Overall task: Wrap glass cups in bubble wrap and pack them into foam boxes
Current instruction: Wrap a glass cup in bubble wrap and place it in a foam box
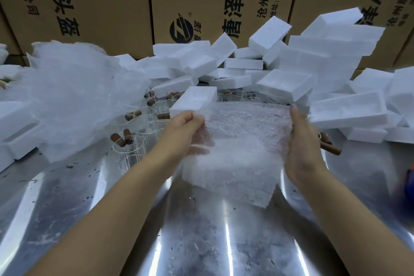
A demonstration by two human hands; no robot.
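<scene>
Against a wall of printed cardboard cartons [100,6], above a shiny metal table [197,242]: spreading one sheet of bubble wrap [242,141] in the air between two bare hands held apart. Left hand [183,132] with fingers curled round the sheet's left edge; right hand [302,148] with straight fingers flat along the right edge, thumb hidden, impossible to tell whether pinching. No cup visible inside the sheet. Judged as the opening of a wrap: sheet readied, glass not yet picked. Next, most likely, laying the sheet down and reaching left for one of the glass cups [130,148] standing just beyond the left wrist, with care not to knock its close neighbours. Brown cork-like stoppers [121,138] lying in or on several cups. Left of them, a loose heap of more wrap [78,96]. Behind and to the right, tumbled white foam boxes [349,110], open ones showing bare hollows, none visibly packed.
</scene>
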